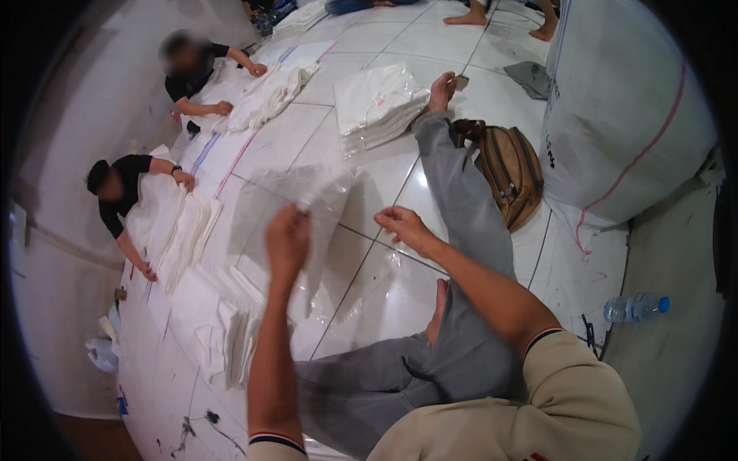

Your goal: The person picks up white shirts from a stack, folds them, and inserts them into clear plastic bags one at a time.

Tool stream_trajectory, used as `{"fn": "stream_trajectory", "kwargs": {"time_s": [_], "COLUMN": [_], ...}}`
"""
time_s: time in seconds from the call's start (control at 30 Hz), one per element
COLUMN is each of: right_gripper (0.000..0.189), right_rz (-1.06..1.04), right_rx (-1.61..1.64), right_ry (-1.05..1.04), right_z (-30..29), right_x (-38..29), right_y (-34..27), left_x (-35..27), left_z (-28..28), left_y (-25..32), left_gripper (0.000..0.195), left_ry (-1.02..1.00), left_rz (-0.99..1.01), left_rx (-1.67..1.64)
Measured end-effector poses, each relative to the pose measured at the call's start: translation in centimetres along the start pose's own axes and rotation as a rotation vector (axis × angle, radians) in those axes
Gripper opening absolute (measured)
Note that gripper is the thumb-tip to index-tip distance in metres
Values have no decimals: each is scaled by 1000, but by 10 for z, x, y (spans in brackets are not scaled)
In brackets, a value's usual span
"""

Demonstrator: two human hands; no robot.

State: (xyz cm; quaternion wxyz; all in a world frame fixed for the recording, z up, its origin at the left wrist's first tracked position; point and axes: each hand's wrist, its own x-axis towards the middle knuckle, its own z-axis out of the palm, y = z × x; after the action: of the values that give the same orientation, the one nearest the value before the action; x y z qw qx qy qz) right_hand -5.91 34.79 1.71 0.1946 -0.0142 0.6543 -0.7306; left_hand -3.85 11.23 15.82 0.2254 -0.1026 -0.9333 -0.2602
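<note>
My left hand point(288, 239) is raised and its fingers close on the edge of a clear plastic bag point(271, 201), which hangs thin and partly blurred over the floor tiles. To the right of it, my right hand point(406, 227) is held in the air with bent fingers and no thing visible in it. A pile of folded white cloth garments point(228, 334) lies beside my left forearm. Beyond my hands, a stack of folded white garments in clear plastic point(377, 106) rests on the tiles near my outstretched foot.
Two people point(130, 184) sit along the left wall, handling white garments point(190, 242). A brown bag point(510, 170) lies against my leg. A large white woven sack point(622, 127) stands at the right, with a water bottle point(631, 308) nearer me. Other people's feet point(467, 16) show at the back.
</note>
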Motion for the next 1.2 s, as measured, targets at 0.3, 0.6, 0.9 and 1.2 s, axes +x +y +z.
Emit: {"fn": "stream_trajectory", "kwargs": {"time_s": [0.3, 0.6, 0.9, 1.2], "right_gripper": [64, 39, 24, 21], "right_rz": [51, 97, -1, -402], "right_rx": [481, 297, 479, 64], "right_ry": [-464, -295, -252, 175], "right_z": [15, 35, 43, -42], "right_x": [-31, -107, -100, 45], "right_y": [-28, -63, -167, -274], "left_x": [48, -52, -108, -133], "left_z": [-176, -131, -14, 57], "left_y": [-1, -104, -136, -145], "left_gripper": [24, 27, 42, 50], "left_ry": [-128, -47, 29, -106], "left_rz": [-472, -782, -886, -279], "left_rx": [-783, -915, -760, -57]}}
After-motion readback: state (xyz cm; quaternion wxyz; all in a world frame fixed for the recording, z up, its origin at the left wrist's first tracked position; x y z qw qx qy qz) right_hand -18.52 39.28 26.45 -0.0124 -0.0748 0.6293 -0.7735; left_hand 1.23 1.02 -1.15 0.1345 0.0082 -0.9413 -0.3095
